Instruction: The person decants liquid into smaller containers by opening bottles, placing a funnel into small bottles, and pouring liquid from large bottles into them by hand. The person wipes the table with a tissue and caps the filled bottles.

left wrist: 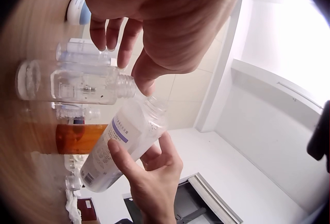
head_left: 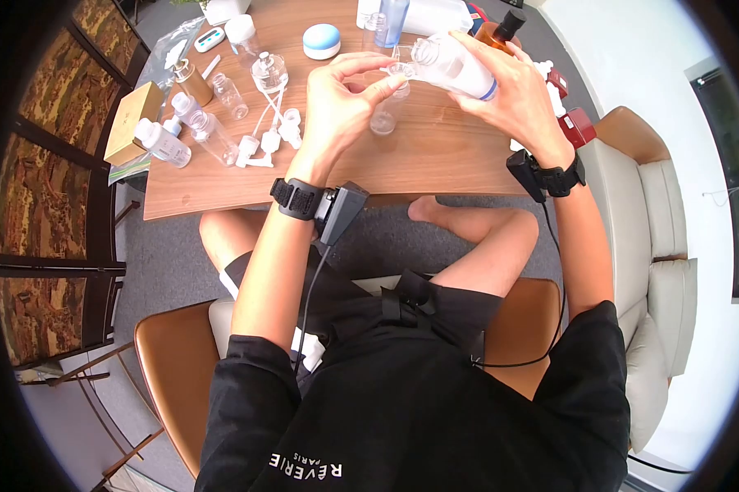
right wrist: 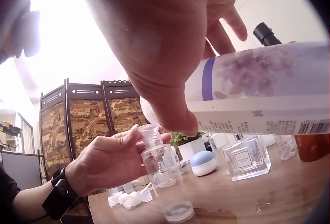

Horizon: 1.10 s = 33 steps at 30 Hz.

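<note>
My left hand (head_left: 341, 102) pinches a small clear funnel-like piece (right wrist: 149, 130) between thumb and fingers, at the neck of a clear bottle (left wrist: 85, 85). That bottle stands upright on the wooden table, its walls see-through. In my right hand (head_left: 517, 90) is a white translucent bottle (head_left: 456, 70) with a blue-purple band, small print and a flower picture. It is uncapped and tilted, its mouth close over the funnel-like piece in the head view. Fingers and thumb of the right hand wrap round its body.
An amber bottle (head_left: 499, 33) with a black cap stands beyond the right hand. Behind the left hand are a blue-and-white round container (head_left: 322, 41) and a glass perfume bottle (head_left: 269, 75). White pump heads (head_left: 259, 149), several small bottles and a cardboard box (head_left: 134, 121) lie to the left.
</note>
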Each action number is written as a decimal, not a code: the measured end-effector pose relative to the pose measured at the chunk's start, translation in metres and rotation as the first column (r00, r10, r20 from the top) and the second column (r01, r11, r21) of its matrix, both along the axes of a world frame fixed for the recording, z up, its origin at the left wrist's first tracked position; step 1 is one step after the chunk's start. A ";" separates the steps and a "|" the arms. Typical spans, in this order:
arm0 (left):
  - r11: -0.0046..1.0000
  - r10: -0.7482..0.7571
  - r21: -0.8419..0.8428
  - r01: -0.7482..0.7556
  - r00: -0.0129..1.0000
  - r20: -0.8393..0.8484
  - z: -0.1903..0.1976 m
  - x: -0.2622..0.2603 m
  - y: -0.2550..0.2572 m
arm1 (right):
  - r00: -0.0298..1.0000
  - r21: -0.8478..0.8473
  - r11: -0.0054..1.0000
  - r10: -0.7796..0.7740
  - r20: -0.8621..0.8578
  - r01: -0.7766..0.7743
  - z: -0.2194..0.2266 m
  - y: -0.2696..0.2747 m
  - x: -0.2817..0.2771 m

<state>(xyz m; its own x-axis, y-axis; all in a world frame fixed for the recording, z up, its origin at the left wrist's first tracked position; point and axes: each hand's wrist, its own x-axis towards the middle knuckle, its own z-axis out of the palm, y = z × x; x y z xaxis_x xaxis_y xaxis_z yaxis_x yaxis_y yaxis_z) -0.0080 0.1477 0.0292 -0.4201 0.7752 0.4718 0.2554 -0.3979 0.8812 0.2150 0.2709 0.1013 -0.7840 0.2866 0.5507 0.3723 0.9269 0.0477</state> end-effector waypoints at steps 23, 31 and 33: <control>1.000 -0.006 -0.009 0.006 0.999 0.039 0.003 0.001 -0.004 | 0.996 0.071 0.997 -0.016 0.085 0.010 0.007 -0.006 -0.006; 1.000 -0.002 -0.020 0.003 0.998 0.069 0.003 0.003 -0.005 | 0.996 0.115 0.993 -0.008 0.093 -0.003 0.011 -0.006 -0.008; 1.000 0.002 -0.011 -0.001 0.998 0.060 0.002 0.002 -0.005 | 0.996 0.127 0.992 -0.001 0.091 -0.011 0.011 -0.006 -0.008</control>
